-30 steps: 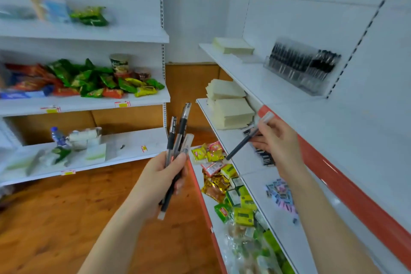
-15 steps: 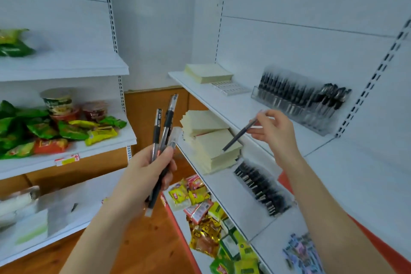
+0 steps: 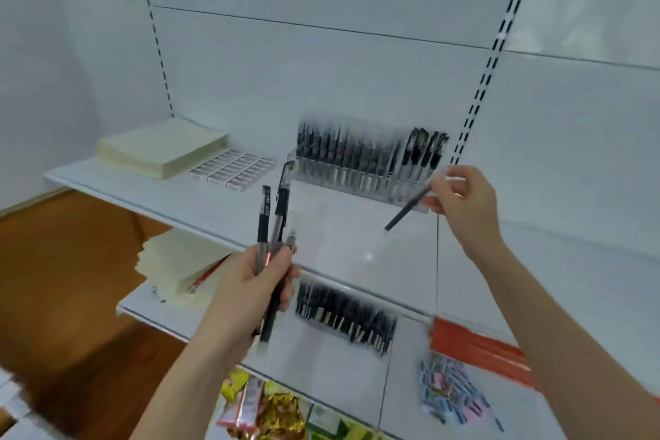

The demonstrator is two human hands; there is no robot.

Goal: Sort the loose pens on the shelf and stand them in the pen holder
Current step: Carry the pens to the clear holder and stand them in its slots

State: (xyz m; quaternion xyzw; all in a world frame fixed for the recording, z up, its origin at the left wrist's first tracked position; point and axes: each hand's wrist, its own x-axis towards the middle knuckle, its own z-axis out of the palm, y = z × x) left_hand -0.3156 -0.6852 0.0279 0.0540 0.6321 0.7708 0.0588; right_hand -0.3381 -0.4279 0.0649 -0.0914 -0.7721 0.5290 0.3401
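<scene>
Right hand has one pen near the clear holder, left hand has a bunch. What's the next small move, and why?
Probably turn the single black pen in the right hand upright and lower it into the clear plastic pen holder. The pen slants just in front of the holder's right end. The left hand grips a bunch of black pens waiting below.

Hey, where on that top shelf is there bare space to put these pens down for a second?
The top shelf is bare in front of the pen holder, out to its front edge, and again right of the holder behind the right hand. Its back left is crowded: a stack of yellow paper and small boxes beside it.
</scene>
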